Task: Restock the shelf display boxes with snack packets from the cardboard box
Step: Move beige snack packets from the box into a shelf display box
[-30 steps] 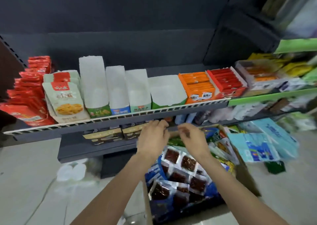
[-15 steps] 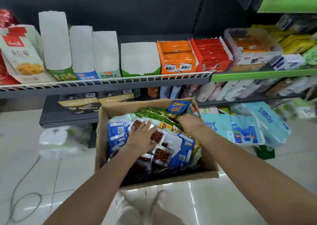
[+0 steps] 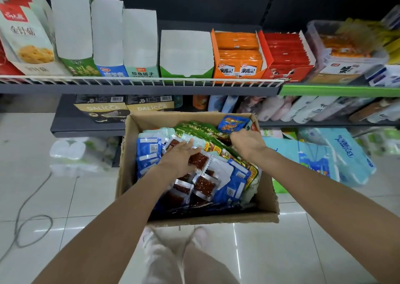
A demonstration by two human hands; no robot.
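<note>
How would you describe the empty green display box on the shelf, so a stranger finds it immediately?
Look along the wire-fronted shelf. Directly left of the orange display box stands the green display box. It is wide, low and white inside, holding no packets.

Open cardboard box [image 3: 267, 197] on floor, heaped with snack packets [image 3: 225, 175].
</note>
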